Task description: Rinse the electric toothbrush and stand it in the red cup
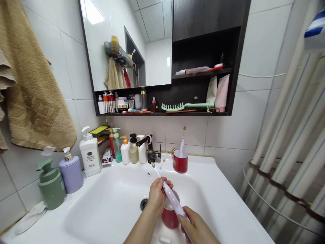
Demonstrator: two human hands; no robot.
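A pale pink electric toothbrush slants across the basin between my hands, with its brush head pointing up toward the tap. My left hand pinches the white neck where it meets the handle; whether the head sits fully on the handle I cannot tell. Lower down, the fingers of my right hand wrap round the handle. Beneath the toothbrush a red cup stands in the basin, partly hidden by it. A loose brush head lies on the back ledge.
On the ledge a second red cup holds another electric toothbrush. The black tap rises behind the white basin. Pump bottles line the back and left side. A dark mirror cabinet overhangs the ledge. Pipes run at right.
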